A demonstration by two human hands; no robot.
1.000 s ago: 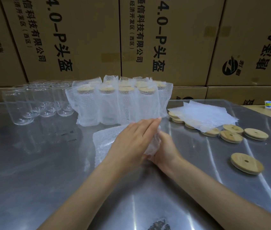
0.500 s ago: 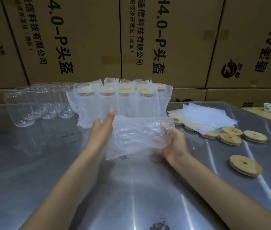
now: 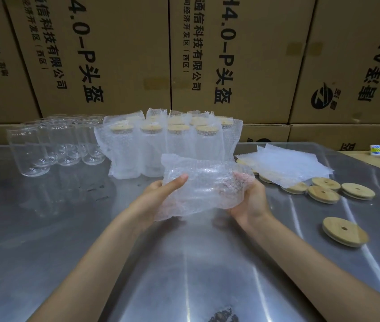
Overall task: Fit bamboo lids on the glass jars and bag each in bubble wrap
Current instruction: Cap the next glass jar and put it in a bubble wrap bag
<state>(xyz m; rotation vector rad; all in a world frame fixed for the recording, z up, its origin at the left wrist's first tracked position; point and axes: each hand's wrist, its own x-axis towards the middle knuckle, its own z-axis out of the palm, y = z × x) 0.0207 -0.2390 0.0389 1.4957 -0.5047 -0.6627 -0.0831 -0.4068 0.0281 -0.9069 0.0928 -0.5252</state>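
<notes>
Both hands up: left hand (image 3: 161, 194) and right hand (image 3: 251, 201) grip a clear bubble-wrap bag (image 3: 205, 184) above the steel table (image 3: 91, 252). Round bamboo lids (image 3: 323, 194) lie right (contents unclear).

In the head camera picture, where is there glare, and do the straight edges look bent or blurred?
Head view: the steel table shows bright streaks of glare and a dim reflection of the empty glass jars; the wide lens makes the cardboard boxes lean and bow toward the edges; the bubble wrap bag held by the left hand and right hand looks soft and hazy.
</notes>
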